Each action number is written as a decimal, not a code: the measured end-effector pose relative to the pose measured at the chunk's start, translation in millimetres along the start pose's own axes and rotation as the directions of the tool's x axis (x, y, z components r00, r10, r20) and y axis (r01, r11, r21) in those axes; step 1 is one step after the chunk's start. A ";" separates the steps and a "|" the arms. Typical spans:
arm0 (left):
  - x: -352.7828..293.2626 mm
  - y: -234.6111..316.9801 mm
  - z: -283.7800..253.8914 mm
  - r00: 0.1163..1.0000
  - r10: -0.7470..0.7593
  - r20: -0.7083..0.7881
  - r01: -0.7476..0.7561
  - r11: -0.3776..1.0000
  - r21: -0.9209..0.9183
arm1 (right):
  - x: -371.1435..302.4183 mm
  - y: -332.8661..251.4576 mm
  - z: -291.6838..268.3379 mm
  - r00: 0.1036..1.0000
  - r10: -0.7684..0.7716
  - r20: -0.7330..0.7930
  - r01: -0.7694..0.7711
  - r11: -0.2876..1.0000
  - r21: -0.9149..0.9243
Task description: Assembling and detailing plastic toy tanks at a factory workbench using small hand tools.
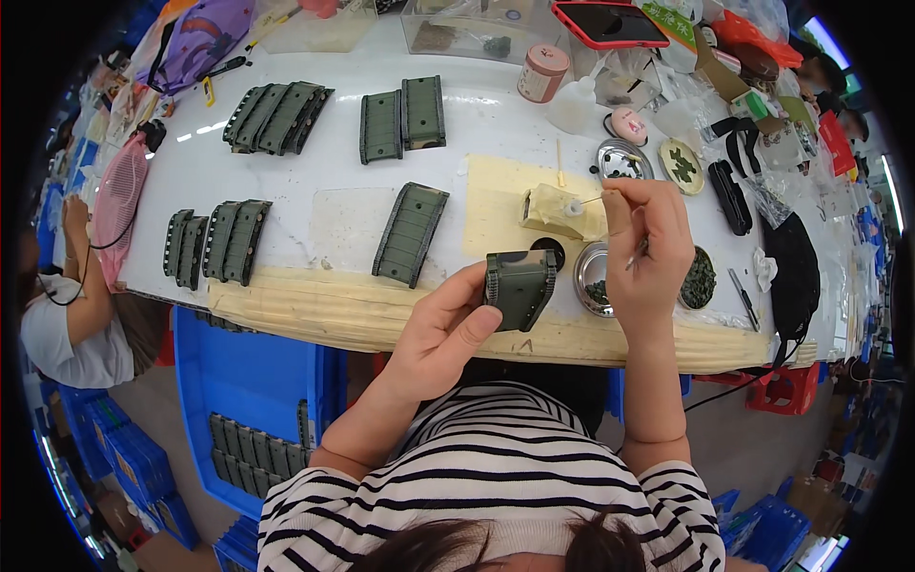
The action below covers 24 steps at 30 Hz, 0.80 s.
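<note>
My left hand (443,329) grips a curved dark green plastic part (519,294) with ridged side edges and a camouflage patch, tilted above the table's near edge. In my right hand (651,250), the fingers are pinched round a thin metal needle-like tool (593,199). Its tip points left, close to a small whitish cup (574,206) on a block wrapped in cream tape (545,215); whether they touch I cannot tell. Beneath my right hand, a round metal dish (592,297) holds small dark green pieces. Another dish of green bits (700,278) is partly behind my wrist.
Similar green parts lie in groups at left (276,116), with a single one (410,234) nearer the middle. A metal dish (624,160), black case (730,197) and pen (743,299) are at right. A blue crate (250,367) stands below left. Another person (81,310) sits far left.
</note>
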<state>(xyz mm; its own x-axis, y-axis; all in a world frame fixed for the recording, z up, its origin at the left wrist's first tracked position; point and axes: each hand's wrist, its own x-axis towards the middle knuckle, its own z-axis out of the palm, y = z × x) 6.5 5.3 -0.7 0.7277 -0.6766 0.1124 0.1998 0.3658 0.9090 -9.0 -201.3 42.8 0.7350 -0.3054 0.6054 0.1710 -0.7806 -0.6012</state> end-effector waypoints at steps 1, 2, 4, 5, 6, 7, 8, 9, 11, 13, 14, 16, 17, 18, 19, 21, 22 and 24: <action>0.0 -1.5 -0.2 1.000 0.004 0.010 -0.005 1.000 0.012 | 1.8 -1.1 0.8 0.999 -0.035 0.009 0.036 0.998 -0.057; -0.2 -2.6 -0.5 1.000 0.009 0.019 -0.009 1.000 0.024 | 0.2 1.6 3.1 1.000 -0.008 0.029 0.010 0.998 -0.069; -1.0 -4.0 -1.0 1.000 0.013 0.013 -0.013 1.000 0.002 | -1.1 4.9 4.7 0.997 0.002 0.083 0.006 0.995 -0.102; -1.1 -4.3 -1.1 1.000 0.015 0.012 -0.015 1.000 -0.009 | -1.2 5.9 4.7 0.994 0.009 0.109 0.004 0.993 -0.119; -0.9 -4.1 -1.8 1.000 0.012 0.019 -0.012 1.000 0.000 | -0.9 6.4 4.2 0.992 0.007 0.123 0.006 0.994 -0.108; -1.4 -3.8 -2.9 1.000 0.009 0.025 -0.009 1.000 0.008 | -1.2 6.5 4.3 0.991 0.013 0.130 0.001 0.994 -0.108; -1.6 -3.4 -3.6 1.000 0.005 0.031 -0.006 1.000 0.017 | -1.7 6.4 4.2 0.990 0.020 0.136 -0.005 0.994 -0.109; -1.7 -3.0 -3.6 0.999 0.006 0.035 -0.007 1.000 0.016 | -2.2 6.2 4.0 0.989 0.026 0.143 -0.010 0.994 -0.110; -2.0 -2.1 -3.5 0.999 0.008 0.042 -0.008 1.000 0.011 | -2.5 6.5 2.9 0.986 0.037 0.160 -0.018 0.993 -0.117; -2.2 -2.5 -3.6 0.999 0.012 0.049 -0.013 1.000 0.010 | -2.8 5.4 2.3 0.985 0.044 0.167 -0.025 0.993 -0.118; -2.5 -2.9 -3.7 0.999 0.015 0.052 -0.015 1.000 0.010 | -2.4 3.6 1.4 0.985 0.046 0.166 -0.027 0.993 -0.115; -3.1 -3.3 -4.1 0.998 0.015 0.055 -0.016 1.000 0.018 | -2.5 0.6 -3.1 0.992 0.026 0.126 -0.014 0.996 -0.090; -3.2 -3.4 -4.2 0.998 0.015 0.057 -0.016 1.000 0.022 | -3.4 0.3 -8.4 0.996 0.005 0.086 0.001 0.998 -0.069; -3.2 -3.3 -4.2 0.998 0.012 0.062 -0.013 1.000 0.021 | -4.0 -1.5 -12.9 0.999 -0.015 0.046 0.017 0.999 -0.049; -3.7 -3.2 -4.2 0.998 0.007 0.069 -0.009 1.000 0.020 | -4.5 -6.0 -15.7 0.999 -0.035 -0.002 0.035 0.997 0.070; -4.7 -3.2 -3.4 0.997 -0.008 0.074 0.008 1.000 -0.012 | -4.3 -17.8 -23.5 0.993 -0.055 -0.104 0.084 0.950 0.301; -5.9 -2.4 -2.2 0.997 -0.015 0.072 0.018 0.999 -0.047 | -4.9 -27.4 -34.8 0.999 -0.027 0.019 0.020 0.956 0.293; -6.5 -1.8 1.9 0.996 -0.031 0.080 0.038 0.996 -0.085 | -8.1 -41.0 -58.7 0.966 0.041 0.256 -0.107 0.962 0.250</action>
<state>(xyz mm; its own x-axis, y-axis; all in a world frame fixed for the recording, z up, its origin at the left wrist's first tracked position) 0.2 7.7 -2.3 0.6663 -0.7366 0.1160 0.2821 0.3930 0.8752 -60.5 -198.8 93.2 0.8847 -0.1871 0.4270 0.2500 -0.5826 -0.7733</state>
